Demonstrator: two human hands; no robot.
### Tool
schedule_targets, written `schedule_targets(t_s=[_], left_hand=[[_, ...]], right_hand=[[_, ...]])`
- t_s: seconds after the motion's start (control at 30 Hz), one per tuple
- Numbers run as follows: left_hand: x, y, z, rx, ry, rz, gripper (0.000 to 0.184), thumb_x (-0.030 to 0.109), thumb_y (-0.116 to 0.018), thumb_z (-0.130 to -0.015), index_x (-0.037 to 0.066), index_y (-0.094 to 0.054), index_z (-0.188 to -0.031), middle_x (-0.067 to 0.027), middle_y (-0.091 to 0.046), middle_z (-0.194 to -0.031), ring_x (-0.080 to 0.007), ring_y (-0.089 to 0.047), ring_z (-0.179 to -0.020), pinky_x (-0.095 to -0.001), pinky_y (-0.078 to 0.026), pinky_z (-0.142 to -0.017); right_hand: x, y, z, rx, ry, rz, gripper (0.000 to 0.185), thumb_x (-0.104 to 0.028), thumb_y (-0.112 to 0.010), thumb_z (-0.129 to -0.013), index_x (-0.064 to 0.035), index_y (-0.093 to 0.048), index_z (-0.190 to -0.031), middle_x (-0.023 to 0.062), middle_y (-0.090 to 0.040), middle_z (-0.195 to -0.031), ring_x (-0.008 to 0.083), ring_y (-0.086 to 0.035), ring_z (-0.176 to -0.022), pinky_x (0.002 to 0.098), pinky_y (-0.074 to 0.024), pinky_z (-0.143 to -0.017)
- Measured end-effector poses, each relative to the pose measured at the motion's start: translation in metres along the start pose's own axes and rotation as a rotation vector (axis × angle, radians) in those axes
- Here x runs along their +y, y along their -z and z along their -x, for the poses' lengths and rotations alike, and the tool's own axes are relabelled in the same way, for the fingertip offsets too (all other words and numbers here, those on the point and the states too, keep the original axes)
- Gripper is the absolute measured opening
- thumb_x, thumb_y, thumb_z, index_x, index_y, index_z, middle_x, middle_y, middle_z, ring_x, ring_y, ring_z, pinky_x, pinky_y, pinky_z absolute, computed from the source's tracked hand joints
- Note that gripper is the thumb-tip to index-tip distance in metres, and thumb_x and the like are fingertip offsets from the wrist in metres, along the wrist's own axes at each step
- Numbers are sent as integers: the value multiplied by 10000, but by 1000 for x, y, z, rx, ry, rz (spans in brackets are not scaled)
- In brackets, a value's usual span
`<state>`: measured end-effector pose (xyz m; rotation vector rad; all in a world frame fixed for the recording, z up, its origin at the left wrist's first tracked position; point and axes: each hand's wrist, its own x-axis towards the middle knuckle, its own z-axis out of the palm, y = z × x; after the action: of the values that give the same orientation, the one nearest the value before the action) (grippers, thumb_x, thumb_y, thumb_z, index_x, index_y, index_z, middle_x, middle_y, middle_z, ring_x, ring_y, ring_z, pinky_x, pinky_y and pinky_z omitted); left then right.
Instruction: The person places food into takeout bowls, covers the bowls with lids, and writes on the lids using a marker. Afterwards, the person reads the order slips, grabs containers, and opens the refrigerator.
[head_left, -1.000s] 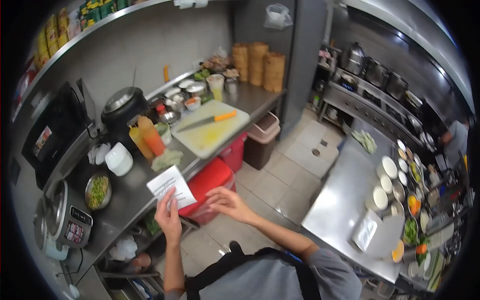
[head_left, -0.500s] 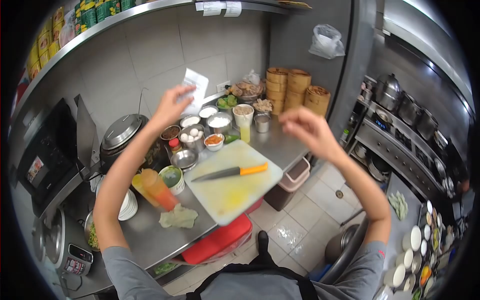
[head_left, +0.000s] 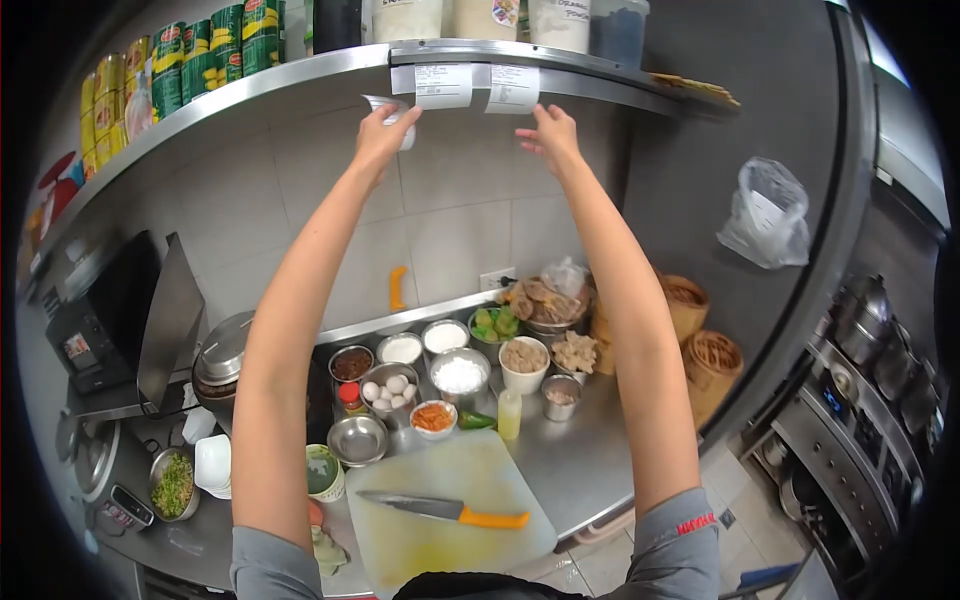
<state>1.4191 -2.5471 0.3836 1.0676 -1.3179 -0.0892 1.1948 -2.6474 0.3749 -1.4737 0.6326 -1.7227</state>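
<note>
My left hand [head_left: 380, 138] is raised to the steel shelf edge, its fingers closed on a curled white paper slip [head_left: 407, 138]. Just right of it, a printed order slip [head_left: 443, 87] hangs from the ticket rail [head_left: 580, 88]. A second printed slip [head_left: 514, 88] hangs beside that one. By this slip's lower right corner is my right hand [head_left: 552, 138], fingers apart and holding nothing; whether a fingertip touches the paper I cannot tell. Below, an orange-handled knife [head_left: 440, 507] lies on the white cutting board [head_left: 500, 470].
Bowls of eggs [head_left: 388, 390], white powder [head_left: 459, 374] and shredded orange food [head_left: 433, 418] stand behind the board. Bamboo steamers [head_left: 714, 362] are stacked at right. Green cans [head_left: 228, 45] and tubs [head_left: 560, 22] line the shelf above. A plastic bag [head_left: 768, 212] hangs on the grey panel.
Both hands have risen to the shelf edge, the left one carrying the paper slip. The right hand has moved in toward the hanging slips. My view has tilted up.
</note>
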Motion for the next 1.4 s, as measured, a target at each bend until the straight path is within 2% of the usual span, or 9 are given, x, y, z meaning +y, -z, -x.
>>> schedule_targets(t_s=[0.23, 0.53, 0.8, 0.87, 0.93, 1.03, 1.27, 1.33, 1.4], left_hand=[[-7, -59, -28, -27, 29, 190, 385, 326, -589, -814, -46, -612, -908, -96, -620, -870, -145, -550, -801, -292, -429, -713], [5, -122, -29, -74, -23, 23, 297, 234, -581, -729, -55, -615, -786, -151, -633, -757, -211, -602, -693, -336, -459, -611], [17, -121, -45, -148, 59, -66, 362, 306, -581, -792, -48, -613, -860, -101, -617, -739, -171, -583, -654, -265, -450, -578], [45, -85, -12, -209, -243, -761, 275, 275, -553, -815, 25, -642, -886, -87, -628, -776, -171, -593, -714, -311, -483, -688], [47, -58, 4, -126, -472, -797, 214, 138, -524, -808, 100, -630, -990, -91, -640, -933, -228, -613, -845, -344, -484, -732], [31, -42, 9, -99, -545, -128, 280, 18, -485, -789, 43, -604, -1041, -79, -618, -966, -149, -588, -877, -267, -471, -700], [44, -51, -11, -169, -69, 147, 369, -141, -404, -739, -41, -557, -1059, -179, -566, -1040, -228, -624, -801, -281, -538, -706], [20, -64, -68, -169, -176, 298, 294, -82, -453, -754, -37, -585, -1013, -180, -601, -979, -249, -634, -784, -316, -540, -665], [36, -62, -74, -191, -52, -40, 476, 280, -320, -853, -48, -440, -1177, -230, -445, -1189, -286, -430, -1095, -321, -373, -898]], right_hand=[[15, 9, -35, -182, -85, -513, 200, -41, -641, -767, 53, -526, -902, 76, -570, -746, 125, -534, -591, 249, -485, -519], [13, 66, -62, -120, -87, -417, 177, -8, -642, -756, 43, -517, -870, 60, -544, -711, 99, -496, -553, 234, -447, -512], [9, 70, -52, -78, -136, -241, 386, -170, -653, -784, 1, -476, -1081, 125, -507, -980, 180, -557, -746, 269, -472, -593], [2, 78, -30, 6, -117, -79, 441, -247, -639, -804, -54, -456, -1156, 90, -478, -1025, 173, -552, -813, 288, -469, -657], [8, 100, -29, -47, -39, -19, 508, -262, -631, -804, -51, -397, -1203, 140, -445, -1176, 217, -576, -827, 321, -472, -662], [0, 116, -15, -61, -27, -67, 532, -187, -651, -786, -59, -364, -1215, 127, -461, -1131, 205, -554, -845, 326, -455, -678], [-62, 86, 44, -236, 160, -150, 534, -142, -634, -796, -47, -330, -1224, 81, -515, -988, 160, -551, -846, 285, -453, -708], [-83, 72, 63, -362, 242, -185, 494, -136, -618, -809, -43, -357, -1218, 81, -535, -1013, 152, -555, -861, 284, -456, -722], [-107, 54, 90, -433, 332, -119, 477, -140, -593, -827, -41, -364, -1233, 104, -525, -1110, 147, -553, -892, 291, -456, -764]])
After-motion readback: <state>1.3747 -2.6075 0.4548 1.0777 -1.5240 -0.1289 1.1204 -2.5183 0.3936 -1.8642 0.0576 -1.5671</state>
